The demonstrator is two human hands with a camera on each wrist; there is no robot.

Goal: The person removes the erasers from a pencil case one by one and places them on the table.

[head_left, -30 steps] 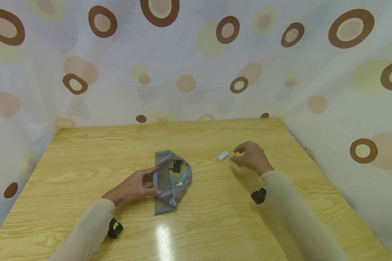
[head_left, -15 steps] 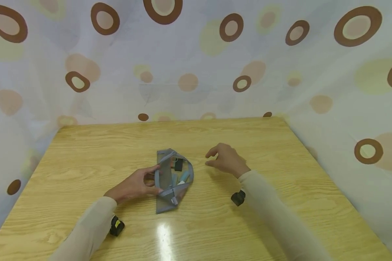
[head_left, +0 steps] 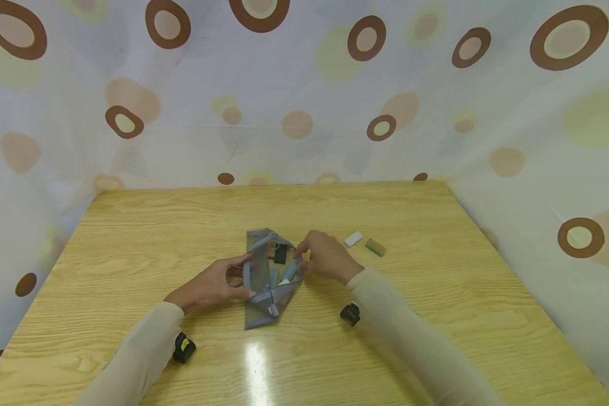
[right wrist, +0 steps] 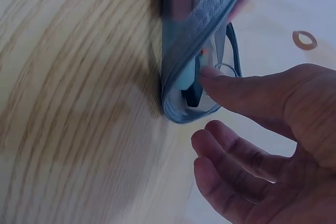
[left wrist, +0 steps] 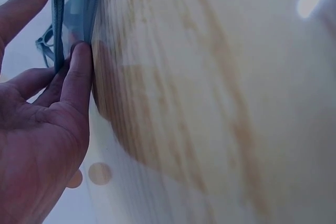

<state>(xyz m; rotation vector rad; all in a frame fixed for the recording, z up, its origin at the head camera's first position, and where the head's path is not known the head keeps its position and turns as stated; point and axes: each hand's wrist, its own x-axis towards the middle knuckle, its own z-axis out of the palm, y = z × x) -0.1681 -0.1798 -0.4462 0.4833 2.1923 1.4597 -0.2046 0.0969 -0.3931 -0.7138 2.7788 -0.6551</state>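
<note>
A grey see-through zip pouch lies on the table with its mouth spread wide. Inside show a black flat block, a light blue piece, a bit of white and a thin ring. My left hand grips the pouch's left edge, thumb low and fingers above in the head view. My right hand is at the opposite rim. In the right wrist view its thumb reaches over the opening, while its bent fingers stay outside below the rim, apart from the thumb, with nothing between.
Right of the pouch, beyond my right hand, lie a small white rectangular block and a short greenish-brown piece. The wooden table ends at a dotted cloth hanging at the back and sides.
My right hand has moved left from beside the two small pieces to the pouch's right rim, uncovering those pieces. My left hand keeps its grip on the pouch.
</note>
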